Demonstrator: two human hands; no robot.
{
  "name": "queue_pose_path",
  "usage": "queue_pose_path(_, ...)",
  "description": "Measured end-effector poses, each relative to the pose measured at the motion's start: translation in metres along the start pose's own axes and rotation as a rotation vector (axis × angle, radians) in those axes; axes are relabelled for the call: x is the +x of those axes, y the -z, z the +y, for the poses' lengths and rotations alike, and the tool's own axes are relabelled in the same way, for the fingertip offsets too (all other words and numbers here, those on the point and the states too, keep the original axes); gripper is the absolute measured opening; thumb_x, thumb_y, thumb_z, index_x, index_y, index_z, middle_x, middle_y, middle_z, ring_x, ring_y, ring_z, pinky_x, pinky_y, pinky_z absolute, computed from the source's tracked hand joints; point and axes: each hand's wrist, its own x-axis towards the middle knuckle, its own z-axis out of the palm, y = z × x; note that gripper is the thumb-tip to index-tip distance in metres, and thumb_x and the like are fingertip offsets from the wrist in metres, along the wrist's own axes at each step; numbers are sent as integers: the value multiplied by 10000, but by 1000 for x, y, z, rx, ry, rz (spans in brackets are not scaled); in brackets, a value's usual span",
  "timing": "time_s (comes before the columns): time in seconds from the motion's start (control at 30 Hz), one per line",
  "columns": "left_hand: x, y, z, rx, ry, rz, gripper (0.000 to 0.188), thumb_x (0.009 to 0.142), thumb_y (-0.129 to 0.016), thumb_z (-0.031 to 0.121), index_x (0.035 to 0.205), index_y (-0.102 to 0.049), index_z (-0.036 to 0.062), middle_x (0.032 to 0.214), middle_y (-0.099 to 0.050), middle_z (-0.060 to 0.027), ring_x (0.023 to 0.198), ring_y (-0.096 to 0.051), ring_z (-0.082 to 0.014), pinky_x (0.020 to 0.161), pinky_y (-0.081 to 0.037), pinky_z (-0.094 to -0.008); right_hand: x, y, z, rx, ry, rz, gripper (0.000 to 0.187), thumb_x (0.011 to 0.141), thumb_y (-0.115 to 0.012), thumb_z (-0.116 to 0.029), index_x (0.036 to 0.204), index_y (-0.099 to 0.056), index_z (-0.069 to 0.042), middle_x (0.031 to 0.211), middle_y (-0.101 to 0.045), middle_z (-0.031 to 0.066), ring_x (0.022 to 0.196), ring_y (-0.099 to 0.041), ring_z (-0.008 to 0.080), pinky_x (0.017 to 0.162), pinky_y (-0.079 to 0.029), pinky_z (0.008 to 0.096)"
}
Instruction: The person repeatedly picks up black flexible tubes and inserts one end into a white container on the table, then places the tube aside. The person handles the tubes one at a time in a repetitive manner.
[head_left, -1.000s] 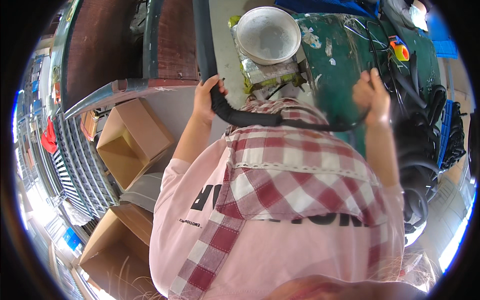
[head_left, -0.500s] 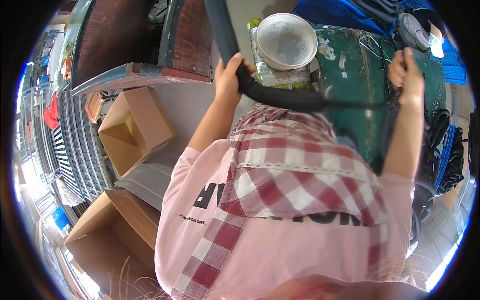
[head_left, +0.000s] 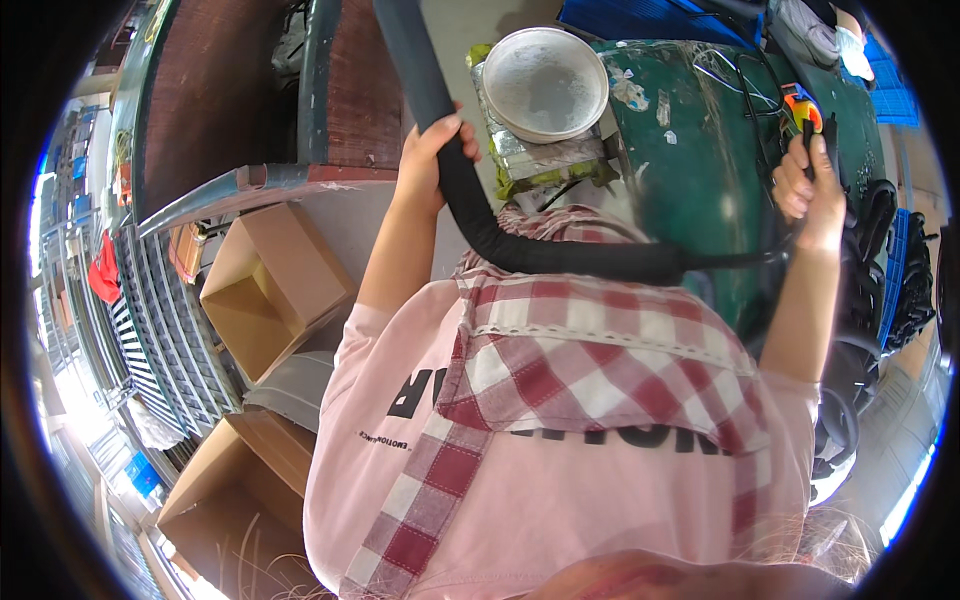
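Note:
My left hand [head_left: 432, 160] is wrapped around a thick black foam tube [head_left: 470, 200] that runs from the top of the view down and curves right across my chest. A thin black cable [head_left: 740, 258] comes out of the tube's right end and rises to my right hand [head_left: 805, 190], which is closed on it near the green table's edge. An orange-and-black tool [head_left: 805, 108] lies just above that hand. I wear a pink shirt and a red-and-white checked apron [head_left: 600, 370].
A round white bowl [head_left: 545, 82] sits on a foil-covered block at the green table [head_left: 690, 160]. Open cardboard boxes [head_left: 265, 290] stand at the left beside a roller conveyor [head_left: 160, 330]. Black tubes [head_left: 900, 270] are stacked at the right.
Both hands have risen and moved apart. The tube has been drawn further over my chest, and my right hand has shifted right and up with the cable.

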Motion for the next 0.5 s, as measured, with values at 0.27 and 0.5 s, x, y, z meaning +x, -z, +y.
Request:
queue_pose_path(0.27,-43,54,-28,-2,14,197,294,819,-619,143,1041,-487,5,743,-539,-70,627,-532,-159,610,-477,-313,-4,-25,65,-9,-89,173,355,1004,-381,-391,847,-445,-80,537,-269,-67,436,-228,41,407,-198,208)
queue_pose_path(0.5,-54,49,-19,99,-165,369,190,823,-634,158,901,-523,25,717,-564,-68,587,-546,-153,577,-490,-292,6,-33,77,-120,-30,186,352,1002,-384,-390,830,-451,-90,532,-270,-60,445,-260,60,420,-212,217)
